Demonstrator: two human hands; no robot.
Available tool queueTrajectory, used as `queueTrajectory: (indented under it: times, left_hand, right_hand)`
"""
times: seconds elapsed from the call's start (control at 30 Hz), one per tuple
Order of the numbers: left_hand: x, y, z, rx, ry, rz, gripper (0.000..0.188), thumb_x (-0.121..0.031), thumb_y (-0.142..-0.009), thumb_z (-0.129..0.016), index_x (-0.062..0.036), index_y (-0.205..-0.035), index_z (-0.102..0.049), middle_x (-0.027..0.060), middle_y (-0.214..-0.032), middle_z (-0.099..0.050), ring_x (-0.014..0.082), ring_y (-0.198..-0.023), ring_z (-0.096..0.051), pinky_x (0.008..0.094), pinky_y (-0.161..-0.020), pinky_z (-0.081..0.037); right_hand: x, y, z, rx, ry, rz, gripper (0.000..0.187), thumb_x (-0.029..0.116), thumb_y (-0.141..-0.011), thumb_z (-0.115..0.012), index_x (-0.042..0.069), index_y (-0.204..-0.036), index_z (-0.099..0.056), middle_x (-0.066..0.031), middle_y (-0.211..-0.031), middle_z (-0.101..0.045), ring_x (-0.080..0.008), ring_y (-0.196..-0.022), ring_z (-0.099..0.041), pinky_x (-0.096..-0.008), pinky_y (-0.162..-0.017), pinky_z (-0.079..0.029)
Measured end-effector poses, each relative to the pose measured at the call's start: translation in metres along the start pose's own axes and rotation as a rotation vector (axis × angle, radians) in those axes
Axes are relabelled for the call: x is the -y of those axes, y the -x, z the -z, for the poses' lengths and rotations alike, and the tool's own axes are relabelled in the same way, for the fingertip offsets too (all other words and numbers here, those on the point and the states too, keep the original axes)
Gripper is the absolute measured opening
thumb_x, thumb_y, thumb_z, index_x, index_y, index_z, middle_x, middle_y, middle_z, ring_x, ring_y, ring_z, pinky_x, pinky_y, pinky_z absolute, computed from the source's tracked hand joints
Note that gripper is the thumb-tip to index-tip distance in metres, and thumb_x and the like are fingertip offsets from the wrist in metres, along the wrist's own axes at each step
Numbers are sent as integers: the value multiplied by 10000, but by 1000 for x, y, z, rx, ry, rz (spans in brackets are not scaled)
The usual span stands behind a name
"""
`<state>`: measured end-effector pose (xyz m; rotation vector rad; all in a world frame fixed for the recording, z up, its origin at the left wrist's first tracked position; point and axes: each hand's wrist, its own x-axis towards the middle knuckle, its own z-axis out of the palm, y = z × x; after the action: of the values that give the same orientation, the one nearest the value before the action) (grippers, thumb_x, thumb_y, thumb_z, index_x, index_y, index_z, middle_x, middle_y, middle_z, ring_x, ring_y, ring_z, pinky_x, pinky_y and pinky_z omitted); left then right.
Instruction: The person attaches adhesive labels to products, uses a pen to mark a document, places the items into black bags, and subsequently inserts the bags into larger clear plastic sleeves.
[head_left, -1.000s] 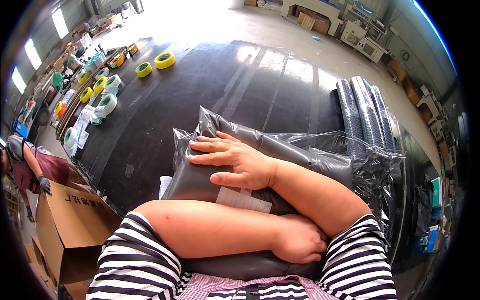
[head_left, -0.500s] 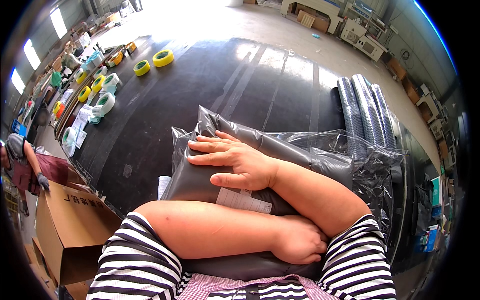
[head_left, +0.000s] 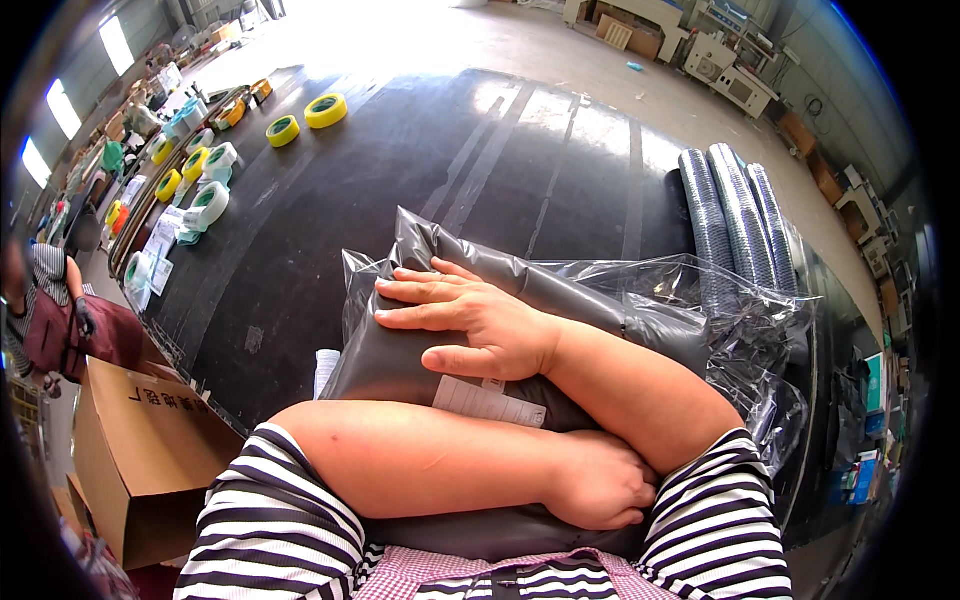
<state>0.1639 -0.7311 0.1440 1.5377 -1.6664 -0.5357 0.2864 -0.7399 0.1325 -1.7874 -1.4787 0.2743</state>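
Observation:
A plump dark grey plastic package [head_left: 375, 350] lies in front of me at the near edge of the black table. Clear plastic film [head_left: 650, 275] spreads from beneath and behind it toward the right. My forearms are crossed over the package. Stretched out from the right, my right hand [head_left: 480, 325] lies flat on its top with the fingers spread. My left hand [head_left: 600, 482] is at the near right, below my right forearm, with its fingers curled down; what they hold, if anything, is hidden. A white printed label [head_left: 490, 402] shows between my arms.
Shiny ribbed silver rolls [head_left: 735, 220] stand at the right of the black table [head_left: 440, 150]. Yellow tape rolls [head_left: 325, 111] and papers lie along its left side. An open cardboard box [head_left: 150, 430] stands at the left, with a co-worker [head_left: 65, 310] behind it.
The co-worker at the left has drawn a gloved hand back from the cardboard box. Clear film at the right has shifted outward. My hands have stayed in place.

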Motion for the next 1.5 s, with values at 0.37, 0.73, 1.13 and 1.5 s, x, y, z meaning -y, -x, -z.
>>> queueTrajectory:
  times: [0.37,0.73,1.13,1.5]
  left_hand:
    - [3,0,2,-3,14,-5,276,-240,-916,-571,0,-961,-700,181,-987,-703,370,-969,-658,472,-902,-510]
    - [6,1,1,-5,21,1,268,-236,-913,-577,-2,-959,-698,180,-978,-702,369,-961,-659,475,-896,-513]
    - [12,0,-2,6,22,7,279,-257,-926,-566,-10,-955,-694,173,-987,-700,362,-975,-657,473,-903,-508]
    - [16,2,-6,-42,32,-18,278,-249,-920,-567,-3,-952,-693,178,-964,-703,366,-957,-666,478,-890,-515]
  right_hand:
    - [-3,1,-1,-13,-5,5,539,406,-954,-573,163,-1434,-563,-153,-1583,-388,-329,-1510,-268,-558,-1224,-113]
    - [-5,2,-1,-23,-11,6,525,389,-951,-577,158,-1423,-576,-156,-1573,-403,-334,-1505,-280,-559,-1223,-122]
    - [-10,2,-3,-29,-18,13,527,403,-952,-578,154,-1416,-581,-159,-1567,-410,-335,-1502,-286,-565,-1221,-122]
    - [-12,3,-3,-21,-29,9,529,419,-959,-576,152,-1415,-581,-156,-1575,-401,-335,-1505,-280,-565,-1220,-118]
